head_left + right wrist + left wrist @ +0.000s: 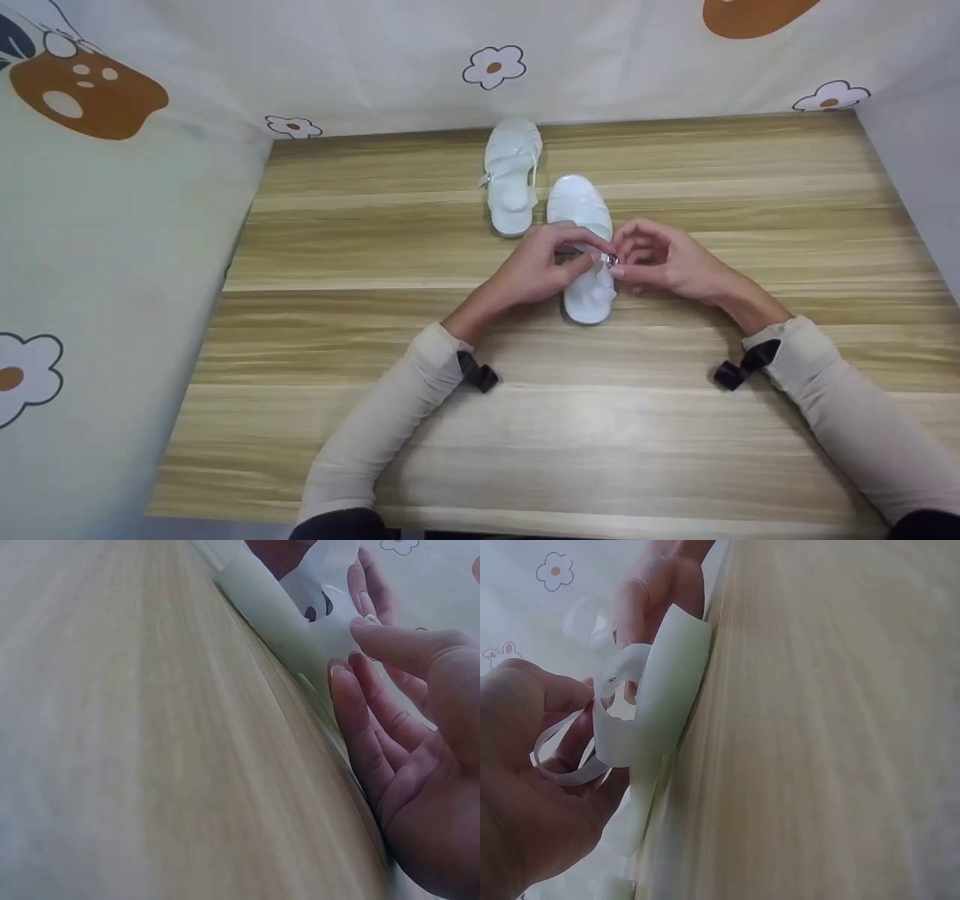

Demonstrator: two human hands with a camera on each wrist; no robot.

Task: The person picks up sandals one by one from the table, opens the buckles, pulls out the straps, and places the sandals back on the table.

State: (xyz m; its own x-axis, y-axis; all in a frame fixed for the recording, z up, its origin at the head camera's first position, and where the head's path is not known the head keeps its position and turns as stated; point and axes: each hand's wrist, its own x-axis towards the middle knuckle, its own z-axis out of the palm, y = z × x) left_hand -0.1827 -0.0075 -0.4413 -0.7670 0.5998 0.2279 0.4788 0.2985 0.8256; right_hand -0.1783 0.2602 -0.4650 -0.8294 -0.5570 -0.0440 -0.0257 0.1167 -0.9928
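A white sandal [587,304] lies sole down on the table, toe pointing away from me. Its strap reaches a small metal buckle [613,260] on the right side. My left hand [541,264] comes across the sandal from the left and pinches the strap between thumb and fingers. From the right, my right hand [669,261] pinches the buckle end with thumb and forefinger. In the left wrist view the sandal's heel [676,667] stands beside the fingers, and a loop of strap [574,776] hangs by them. Fingertips partly hide the buckle.
A second white sandal [512,180] lies farther back and to the left, close to the wall. The wood-grain table [360,322] ends at a cloth-covered back wall [397,67] printed with flowers. Another wall [112,247] borders the left side.
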